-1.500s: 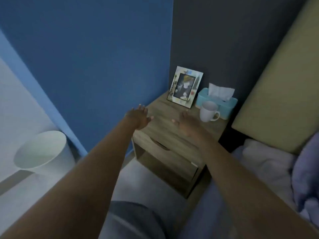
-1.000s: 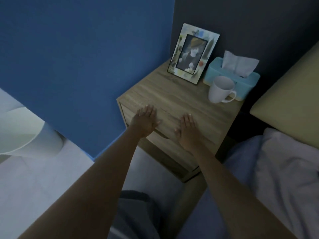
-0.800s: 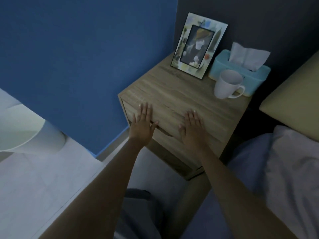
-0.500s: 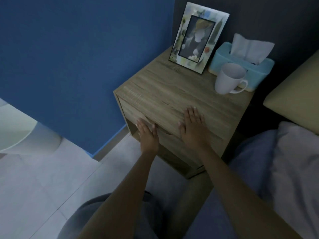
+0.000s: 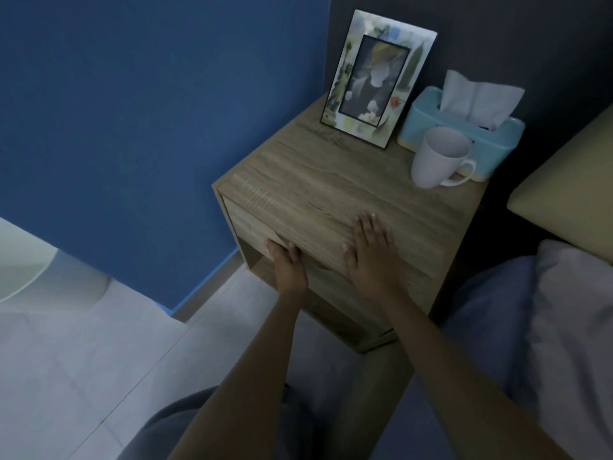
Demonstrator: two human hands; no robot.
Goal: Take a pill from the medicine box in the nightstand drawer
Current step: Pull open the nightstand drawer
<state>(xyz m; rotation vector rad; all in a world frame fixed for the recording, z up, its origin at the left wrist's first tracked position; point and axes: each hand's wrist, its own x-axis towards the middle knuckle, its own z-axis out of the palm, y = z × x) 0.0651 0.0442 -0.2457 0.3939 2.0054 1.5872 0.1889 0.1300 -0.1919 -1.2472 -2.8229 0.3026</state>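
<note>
A wooden nightstand stands in the corner beside the bed. Its drawer is closed, and the medicine box is hidden from view. My left hand lies against the drawer front at its middle, fingers together and pointing up to the top edge. Whether its fingertips hook a handle cannot be seen. My right hand rests flat on the front part of the nightstand top, fingers spread, holding nothing.
A picture frame, a light blue tissue box and a white mug stand at the back of the nightstand top. A white bin stands on the floor at left. The bed lies at right.
My left hand has dropped from the nightstand's top edge onto the drawer front. My right hand has settled flat on the top. The camera has come closer and looks more steeply down.
</note>
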